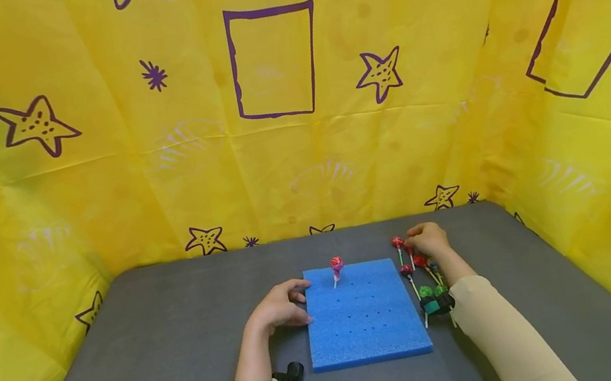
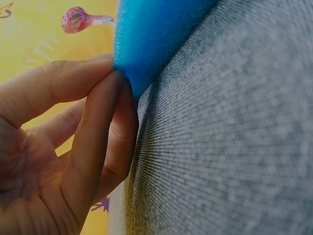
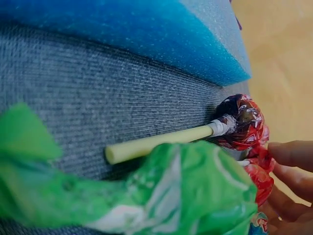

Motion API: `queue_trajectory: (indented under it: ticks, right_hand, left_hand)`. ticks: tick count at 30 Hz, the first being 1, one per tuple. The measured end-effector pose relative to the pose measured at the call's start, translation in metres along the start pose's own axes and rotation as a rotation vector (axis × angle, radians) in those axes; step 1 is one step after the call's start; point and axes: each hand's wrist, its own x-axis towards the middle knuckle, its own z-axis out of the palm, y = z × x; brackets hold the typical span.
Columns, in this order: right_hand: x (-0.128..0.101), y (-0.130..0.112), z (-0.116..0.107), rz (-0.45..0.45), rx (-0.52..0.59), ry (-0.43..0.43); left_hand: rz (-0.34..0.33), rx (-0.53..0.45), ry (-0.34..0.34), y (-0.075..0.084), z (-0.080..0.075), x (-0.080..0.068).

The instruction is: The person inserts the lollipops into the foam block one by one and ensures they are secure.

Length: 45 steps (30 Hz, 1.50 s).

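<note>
A blue foam board (image 1: 366, 335) with rows of small holes lies flat on the dark table. One lollipop with a pink-red wrapper (image 1: 337, 264) stands upright in its back left part. My left hand (image 1: 283, 305) is at the board's left side, its bent, relaxed fingers touching the foam edge (image 2: 122, 49). Right of the board, my right hand (image 1: 430, 240) pinches a red-wrapped lollipop (image 3: 259, 181) by its head. Close to that hand lie several more lollipops, among them a dark red one (image 3: 242, 120) and a green one (image 3: 195, 181).
Under everything is a grey table (image 1: 195, 330) with ribbed fabric. A yellow cloth (image 1: 290, 173) printed with purple stars and frames rises behind it and at both sides. Black bands with devices (image 1: 290, 378) sit on both wrists.
</note>
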Motion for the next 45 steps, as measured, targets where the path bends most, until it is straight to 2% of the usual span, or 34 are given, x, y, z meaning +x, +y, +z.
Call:
queue_trajectory:
  ticks: [8,19,28,37,45]
  right_hand:
    - [0.0023,0.0033,0.0030,0.000,-0.052,-0.005]
    - [0.0024,0.0033,0.0043,-0.025,-0.062,0.014]
    - [0.0019,0.0047,0.0045,0.000,-0.019,0.037]
    - [-0.0003,0.0049,-0.0015,-0.014,0.122,0.026]
    - [-0.0009,0.0034,-0.0020,-0.012,0.115,0.072]
  left_hand:
    - [0.005,-0.003,-0.007,-0.0005,0.0005,-0.0002]
    - [0.004,-0.010,-0.008,0.0006,0.0001,-0.0006]
    - [0.010,0.000,-0.014,0.0004,-0.0005,0.0006]
    - [0.000,-0.008,-0.011,-0.0010,-0.0002,0.0017]
    - [-0.002,-0.008,-0.009,-0.0013,0.0002,0.0013]
